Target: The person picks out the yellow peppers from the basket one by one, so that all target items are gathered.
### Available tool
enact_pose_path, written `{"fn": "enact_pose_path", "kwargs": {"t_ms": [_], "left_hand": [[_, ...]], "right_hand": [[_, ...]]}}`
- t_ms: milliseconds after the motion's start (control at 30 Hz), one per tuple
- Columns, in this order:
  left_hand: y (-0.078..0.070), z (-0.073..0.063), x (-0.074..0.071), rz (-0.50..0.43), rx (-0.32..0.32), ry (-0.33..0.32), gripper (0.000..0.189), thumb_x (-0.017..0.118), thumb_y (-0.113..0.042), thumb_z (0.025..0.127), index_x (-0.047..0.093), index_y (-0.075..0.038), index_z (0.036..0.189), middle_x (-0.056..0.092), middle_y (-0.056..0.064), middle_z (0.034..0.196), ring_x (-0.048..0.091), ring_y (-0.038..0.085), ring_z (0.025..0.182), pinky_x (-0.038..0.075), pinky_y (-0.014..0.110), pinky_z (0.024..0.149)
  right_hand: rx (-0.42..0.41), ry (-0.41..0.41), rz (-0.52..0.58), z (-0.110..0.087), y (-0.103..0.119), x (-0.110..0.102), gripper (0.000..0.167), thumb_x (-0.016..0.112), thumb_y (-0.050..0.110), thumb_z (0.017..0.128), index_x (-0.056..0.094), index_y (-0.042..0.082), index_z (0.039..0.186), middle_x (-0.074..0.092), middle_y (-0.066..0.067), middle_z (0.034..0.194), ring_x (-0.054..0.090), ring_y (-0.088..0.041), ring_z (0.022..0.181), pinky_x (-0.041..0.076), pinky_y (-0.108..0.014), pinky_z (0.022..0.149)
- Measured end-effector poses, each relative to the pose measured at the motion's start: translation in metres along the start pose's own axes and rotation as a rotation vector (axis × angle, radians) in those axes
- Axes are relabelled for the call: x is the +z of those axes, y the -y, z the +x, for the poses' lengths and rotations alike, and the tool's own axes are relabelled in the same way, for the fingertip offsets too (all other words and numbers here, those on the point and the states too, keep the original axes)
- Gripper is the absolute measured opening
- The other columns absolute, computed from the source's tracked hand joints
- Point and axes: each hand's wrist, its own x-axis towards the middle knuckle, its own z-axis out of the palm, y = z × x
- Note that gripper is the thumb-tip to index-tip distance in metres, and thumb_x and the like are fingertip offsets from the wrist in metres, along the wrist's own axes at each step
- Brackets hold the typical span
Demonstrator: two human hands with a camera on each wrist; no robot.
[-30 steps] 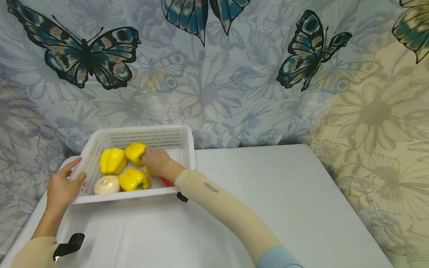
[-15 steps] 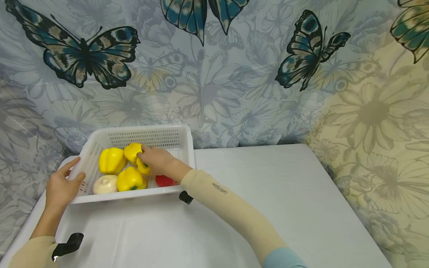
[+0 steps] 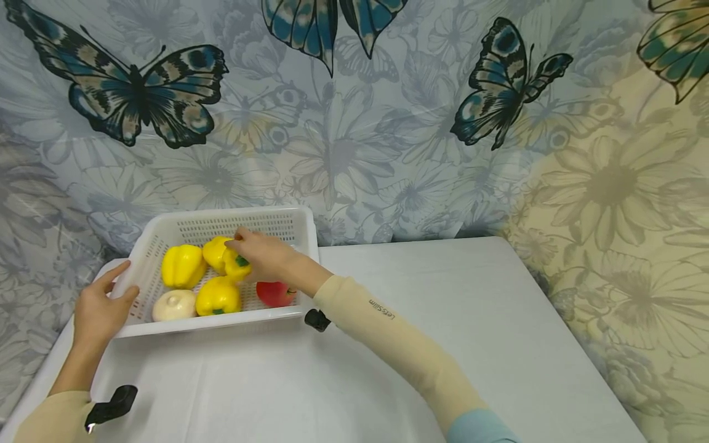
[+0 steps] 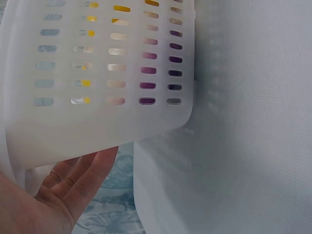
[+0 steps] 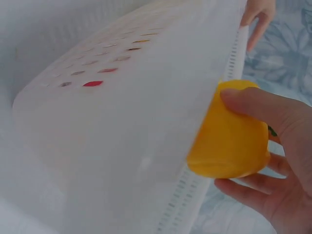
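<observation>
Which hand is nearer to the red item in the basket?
Right. The right hand is just beyond the red item in the head view, holding a yellow pepper; the left hand is at the opposite end of the basket.

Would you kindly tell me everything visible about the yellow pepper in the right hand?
The yellow pepper looks smooth and slightly glossy, blocky with rounded edges. The right hand holds it between thumb and fingers. Its green stem is on the side nearer the palm. The head view shows it within the outline of the basket, beside another yellow pepper; whether those touch is unclear.
</observation>
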Motion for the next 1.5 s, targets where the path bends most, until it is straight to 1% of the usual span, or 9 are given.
{"fn": "enact_pose_path", "kwargs": {"t_ms": [200,333,467,700,900,1067,1167,1400,1500], "left_hand": [[-0.002,0.000,0.000,-0.011,0.007,-0.004,0.056,0.053,-0.009,0.096,0.036,-0.004,0.150,0.046,0.042,0.130,0.050,0.053,0.106,0.038,0.028,0.060],[-0.003,0.000,0.000,-0.015,0.012,-0.002,0.056,0.053,-0.009,0.095,0.037,-0.004,0.149,0.047,0.042,0.128,0.052,0.051,0.102,0.039,0.029,0.060],[-0.002,-0.001,0.000,-0.014,0.017,-0.010,0.056,0.053,-0.009,0.095,0.038,-0.003,0.149,0.048,0.043,0.126,0.053,0.050,0.097,0.039,0.028,0.059],[-0.001,-0.003,0.001,-0.011,0.006,0.001,0.056,0.053,-0.010,0.096,0.036,-0.004,0.150,0.047,0.043,0.128,0.051,0.053,0.102,0.041,0.036,0.062],[0.001,-0.004,-0.001,-0.006,0.016,-0.003,0.057,0.053,-0.009,0.096,0.036,-0.003,0.150,0.047,0.043,0.128,0.051,0.054,0.103,0.041,0.035,0.061],[-0.003,-0.003,-0.001,-0.018,0.027,-0.014,0.056,0.053,-0.008,0.096,0.037,-0.002,0.149,0.047,0.042,0.130,0.048,0.055,0.109,0.044,0.045,0.067],[-0.004,-0.003,-0.001,-0.022,0.018,-0.013,0.056,0.053,-0.008,0.096,0.037,-0.003,0.149,0.047,0.042,0.130,0.049,0.055,0.109,0.044,0.046,0.068],[-0.002,-0.002,-0.001,-0.020,0.026,-0.017,0.056,0.054,-0.008,0.095,0.039,-0.003,0.148,0.049,0.042,0.125,0.054,0.052,0.099,0.038,0.026,0.058],[-0.001,-0.002,-0.001,-0.024,0.026,-0.016,0.056,0.054,-0.008,0.095,0.039,-0.003,0.148,0.049,0.042,0.124,0.055,0.051,0.096,0.037,0.022,0.055]], "right_hand": [[-0.026,-0.076,0.085,-0.010,-0.014,-0.003,0.072,0.076,0.031,0.085,0.044,0.013,0.147,0.043,-0.006,0.141,0.051,-0.014,0.116,0.043,-0.020,0.096],[-0.040,-0.122,0.084,-0.014,-0.021,-0.003,0.068,0.076,0.031,0.084,0.049,0.013,0.144,0.046,-0.006,0.135,0.053,-0.015,0.110,0.045,-0.020,0.092],[-0.049,-0.136,0.104,-0.019,-0.025,-0.003,0.069,0.078,0.030,0.083,0.049,0.013,0.144,0.047,-0.007,0.135,0.053,-0.016,0.111,0.045,-0.022,0.092],[-0.041,-0.160,0.150,-0.032,-0.033,-0.007,0.070,0.078,0.027,0.082,0.049,0.015,0.144,0.046,-0.006,0.137,0.054,-0.016,0.108,0.046,-0.021,0.089],[-0.057,-0.169,0.229,-0.044,-0.048,-0.014,0.069,0.079,0.026,0.081,0.051,0.012,0.142,0.047,-0.007,0.136,0.054,-0.016,0.109,0.045,-0.021,0.092],[-0.062,-0.173,0.262,-0.053,-0.062,-0.023,0.070,0.081,0.026,0.081,0.050,0.012,0.142,0.047,-0.008,0.138,0.053,-0.018,0.114,0.044,-0.024,0.097],[-0.062,-0.183,0.265,-0.059,-0.066,-0.028,0.070,0.080,0.025,0.081,0.050,0.011,0.143,0.046,-0.009,0.138,0.054,-0.019,0.114,0.044,-0.025,0.097],[-0.043,-0.202,0.295,-0.076,-0.076,-0.034,0.071,0.080,0.023,0.080,0.049,0.011,0.143,0.045,-0.009,0.139,0.054,-0.020,0.112,0.045,-0.028,0.097],[-0.025,-0.219,0.323,-0.084,-0.085,-0.032,0.071,0.080,0.023,0.080,0.049,0.010,0.144,0.045,-0.010,0.139,0.053,-0.021,0.112,0.045,-0.030,0.097]]}}
